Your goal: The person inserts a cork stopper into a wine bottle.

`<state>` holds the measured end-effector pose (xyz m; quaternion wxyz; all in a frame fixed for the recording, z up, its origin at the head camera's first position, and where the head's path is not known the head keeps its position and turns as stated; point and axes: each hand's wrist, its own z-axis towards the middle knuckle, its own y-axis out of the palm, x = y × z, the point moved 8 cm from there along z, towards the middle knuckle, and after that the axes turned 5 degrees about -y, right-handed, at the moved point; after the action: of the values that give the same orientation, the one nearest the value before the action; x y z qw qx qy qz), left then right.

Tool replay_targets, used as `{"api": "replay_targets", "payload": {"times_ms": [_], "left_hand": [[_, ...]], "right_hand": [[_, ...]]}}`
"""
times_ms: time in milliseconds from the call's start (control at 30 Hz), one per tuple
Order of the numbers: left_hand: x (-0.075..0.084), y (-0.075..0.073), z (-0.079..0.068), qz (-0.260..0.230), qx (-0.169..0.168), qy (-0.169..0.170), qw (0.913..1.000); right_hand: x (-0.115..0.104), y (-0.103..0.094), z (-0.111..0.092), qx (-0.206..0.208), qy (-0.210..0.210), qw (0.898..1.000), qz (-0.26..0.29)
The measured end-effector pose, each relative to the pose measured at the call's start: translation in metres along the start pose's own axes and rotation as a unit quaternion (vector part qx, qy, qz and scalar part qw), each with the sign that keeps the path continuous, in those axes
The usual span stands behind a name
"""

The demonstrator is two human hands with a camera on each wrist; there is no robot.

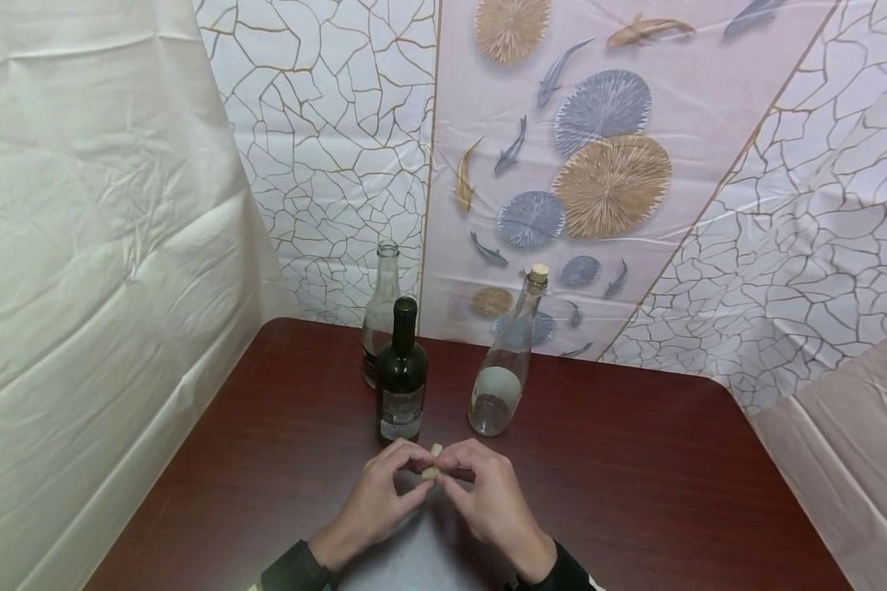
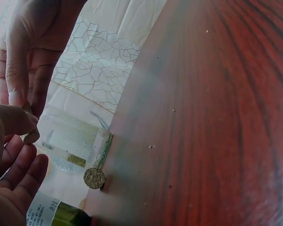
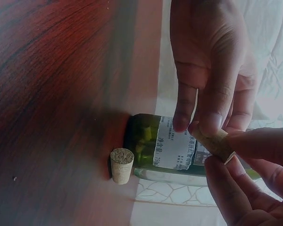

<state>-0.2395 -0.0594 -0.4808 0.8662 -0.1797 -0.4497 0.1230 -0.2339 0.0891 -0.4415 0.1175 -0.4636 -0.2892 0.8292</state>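
Note:
My left hand and right hand meet in front of the bottles and pinch one small tan cork between thumbs and fingertips. Part of this cork is covered by the fingers. A second, tapered cork stands on the table just beyond the hands, near the dark green wine bottle. That bottle is upright with an open neck and a pale label. To its right stands a clear bottle with a cork stopper in its mouth.
Behind the green bottle stands another clear bottle, its mouth uncovered. The dark red wooden table has a few pale crumbs on it. Patterned cloth hangs behind the table, and plain cloth hangs on the left.

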Motion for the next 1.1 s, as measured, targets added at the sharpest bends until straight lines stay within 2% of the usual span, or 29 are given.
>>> {"api": "replay_targets", "payload": {"times_ms": [400,533,833,967,1100], "left_hand": [[0.013,-0.014,0.011,-0.009,0.017,0.047,0.9987],[0.015,-0.024,0.017,-0.005,0.022,0.036,0.9991],[0.028,-0.06,0.041,0.016,0.062,0.028,0.9975],[0.032,-0.074,0.049,0.019,0.08,0.026,0.9963],[0.034,-0.089,0.059,0.024,0.103,-0.005,0.9944]], "right_hand": [[-0.005,-0.012,0.006,0.063,-0.011,0.998,0.018],[-0.003,-0.016,0.008,0.076,-0.007,0.997,0.024],[0.004,-0.015,0.007,0.061,0.037,0.997,0.013],[0.005,-0.014,0.006,0.061,0.039,0.997,0.017],[0.004,-0.014,0.005,0.065,0.033,0.997,0.021]]}}
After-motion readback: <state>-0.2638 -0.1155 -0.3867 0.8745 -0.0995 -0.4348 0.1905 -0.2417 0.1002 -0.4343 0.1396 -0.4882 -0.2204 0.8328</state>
